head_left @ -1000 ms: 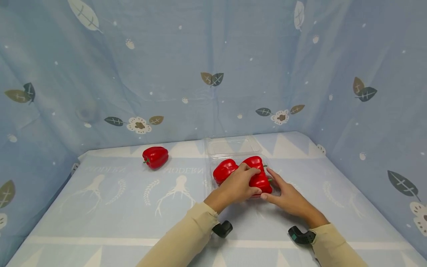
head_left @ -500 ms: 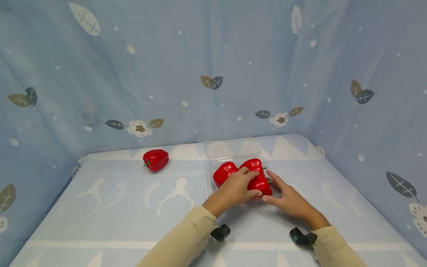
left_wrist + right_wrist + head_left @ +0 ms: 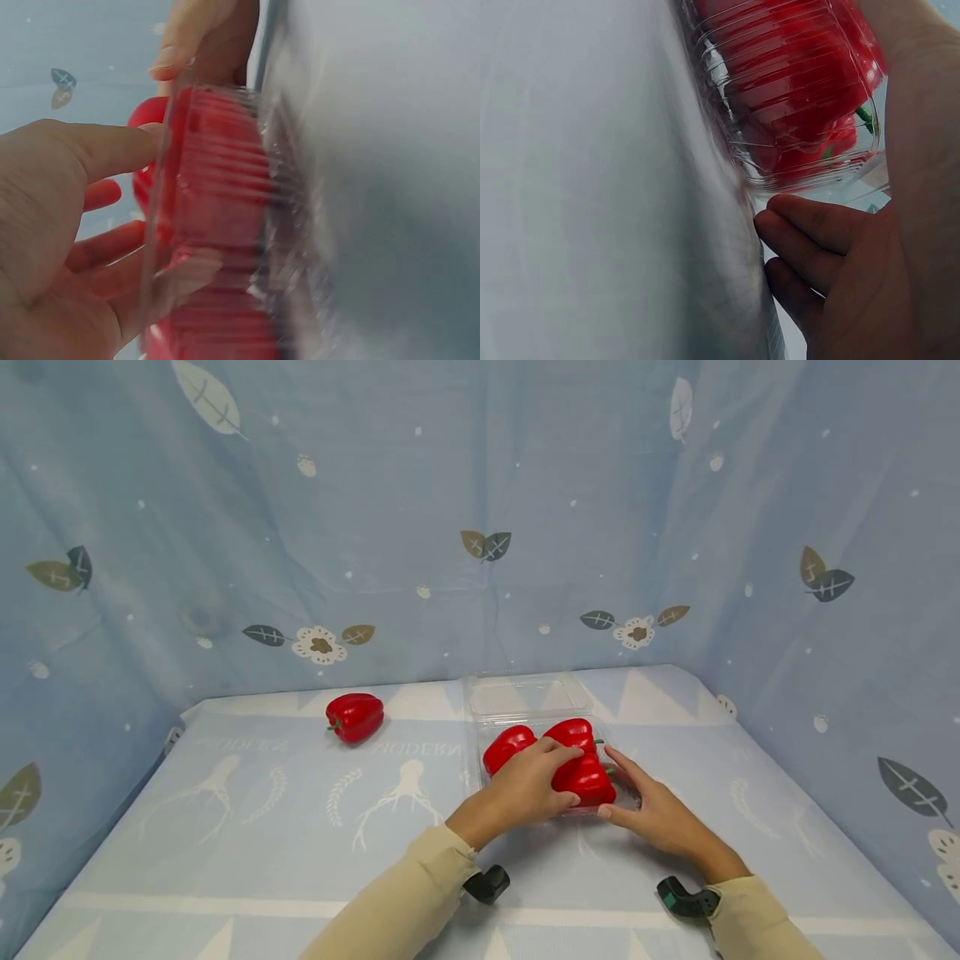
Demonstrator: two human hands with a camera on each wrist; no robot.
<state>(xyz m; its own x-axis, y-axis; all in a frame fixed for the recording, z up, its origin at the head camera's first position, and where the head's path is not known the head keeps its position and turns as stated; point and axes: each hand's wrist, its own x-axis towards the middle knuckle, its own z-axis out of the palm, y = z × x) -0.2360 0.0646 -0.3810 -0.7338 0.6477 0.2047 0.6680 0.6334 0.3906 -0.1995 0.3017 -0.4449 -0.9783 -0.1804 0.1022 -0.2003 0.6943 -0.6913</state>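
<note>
"Slightly leftward, my left hand (image 3: 517, 783) has slid over the red peppers (image 3: 588, 783) in the clear box (image 3: 528, 697), right of centre."

"Fingers?"

"Both thumbs spread from the fingers; my right hand (image 3: 660, 814) flanks the box's right end."

"Surroundings?"

"Pale patterned cloth (image 3: 285, 852), blue leaf-print curtain (image 3: 405, 493) behind."

"Stems?"

"Two boxed ones point right, long axes roughly sideways; the loose pepper's (image 3: 356, 718), centre-left, points left."

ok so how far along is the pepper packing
Looks done: three red peppers sit in the clear container. In hand: the left hand holds the near right pepper, with the right hand at the container's right end. Probably left to do: the fourth pepper, lying outside on the cloth, and closing the lid, which is open.
</note>
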